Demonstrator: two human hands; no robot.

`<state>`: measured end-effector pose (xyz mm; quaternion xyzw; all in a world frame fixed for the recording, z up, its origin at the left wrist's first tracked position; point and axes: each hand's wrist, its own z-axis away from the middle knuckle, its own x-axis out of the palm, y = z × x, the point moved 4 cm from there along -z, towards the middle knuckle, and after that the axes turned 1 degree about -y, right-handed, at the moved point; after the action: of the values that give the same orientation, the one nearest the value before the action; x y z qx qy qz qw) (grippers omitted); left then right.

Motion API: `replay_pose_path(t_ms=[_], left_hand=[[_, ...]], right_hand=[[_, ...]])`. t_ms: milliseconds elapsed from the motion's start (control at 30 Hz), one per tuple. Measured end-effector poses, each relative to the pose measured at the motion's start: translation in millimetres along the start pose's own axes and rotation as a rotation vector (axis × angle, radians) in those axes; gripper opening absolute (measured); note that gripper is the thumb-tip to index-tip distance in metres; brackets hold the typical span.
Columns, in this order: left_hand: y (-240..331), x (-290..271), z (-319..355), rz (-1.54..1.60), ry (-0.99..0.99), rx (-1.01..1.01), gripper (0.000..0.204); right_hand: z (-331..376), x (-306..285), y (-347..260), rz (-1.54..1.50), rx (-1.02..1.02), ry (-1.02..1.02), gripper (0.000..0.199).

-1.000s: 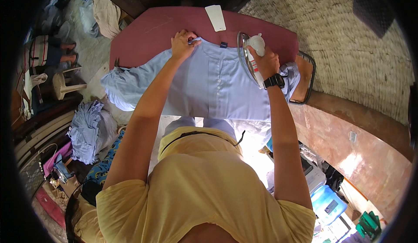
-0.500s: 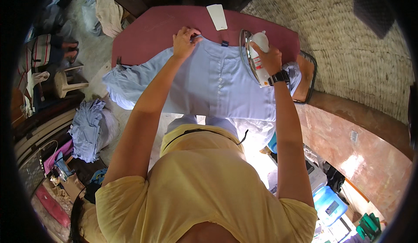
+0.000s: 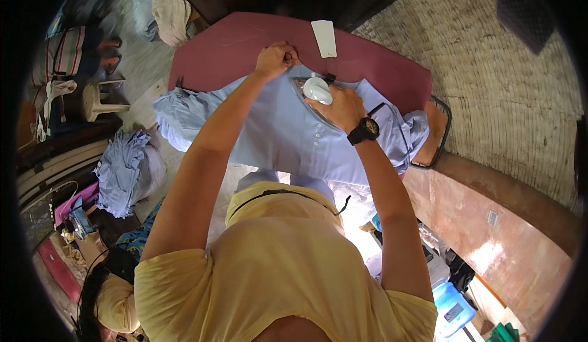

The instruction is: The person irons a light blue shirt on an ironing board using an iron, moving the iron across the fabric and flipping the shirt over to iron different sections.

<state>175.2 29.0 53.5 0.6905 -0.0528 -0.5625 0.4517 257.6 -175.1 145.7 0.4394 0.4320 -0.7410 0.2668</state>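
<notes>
A light blue garment (image 3: 263, 131) with a short row of buttons lies spread over a dark red ironing board (image 3: 226, 45), its sleeves bunched at both sides. My right hand (image 3: 346, 109), with a black watch on its wrist, is closed round the handle of a white clothes iron (image 3: 317, 90). The iron's metal plate lies on the cloth just below the neckline, left of the dark neck label. At the far left of the neckline, my left hand (image 3: 277, 59) has its fingers curled and pinched on the garment's edge; the fingertips are partly hidden.
A white card (image 3: 324, 38) lies at the board's far edge, and a black metal frame (image 3: 444, 134) juts from its right end. Blue clothes (image 3: 122, 170) are heaped at the left, near a beige stool (image 3: 104, 100). A person's feet (image 3: 111, 54) show beyond it.
My right hand has carried the iron leftward from the garment's right side to below the neckline. My left hand keeps its hold at the neckline. The whole view has shifted slightly.
</notes>
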Motion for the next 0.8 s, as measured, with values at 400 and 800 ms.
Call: replay_pose_path(t_ms=[400, 800], left_hand=[[-2, -13, -19, 0.02, -0.235, -0.123, 0.018], [-95, -22, -10, 0.204, -0.077, 0.007, 0.02]], right_hand=[[-11, 11, -10, -0.039, 0.037, 0.121, 0.059], [-36, 13, -52, -0.122, 0.093, 0.276, 0.064]])
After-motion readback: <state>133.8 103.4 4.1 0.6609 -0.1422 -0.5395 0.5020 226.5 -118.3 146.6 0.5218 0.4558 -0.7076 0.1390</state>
